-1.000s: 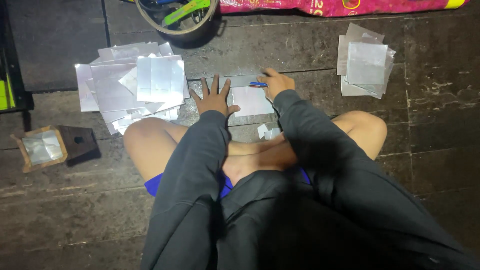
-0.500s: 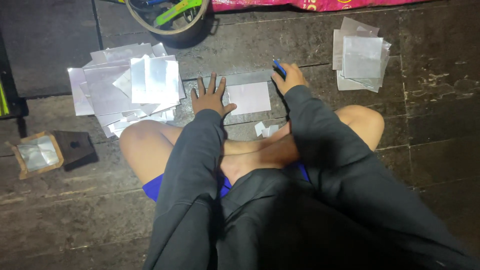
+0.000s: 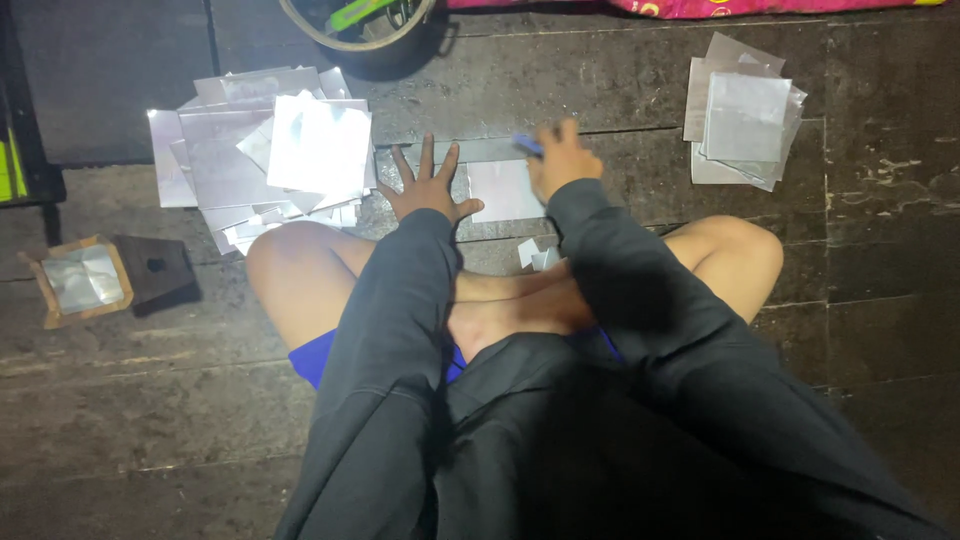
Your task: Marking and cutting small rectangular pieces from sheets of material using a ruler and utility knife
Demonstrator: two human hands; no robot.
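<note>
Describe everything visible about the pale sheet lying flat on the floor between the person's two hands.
The pale rectangular sheet looks thin, smooth and faintly shiny, like foil or film. It lies flat on the dark wooden plank floor, just ahead of the crossed legs. The left hand, fingers spread, presses beside its left edge; the right hand, holding a small blue tool, rests at its upper right corner.

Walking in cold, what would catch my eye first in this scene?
Probably the pale silvery sheets against the dark plank floor: a big loose pile at the left and a neater stack at the right. Between them a seated person presses the spread left hand on the floor beside a single sheet, while the right hand holds a small blue tool at its top edge.
</note>
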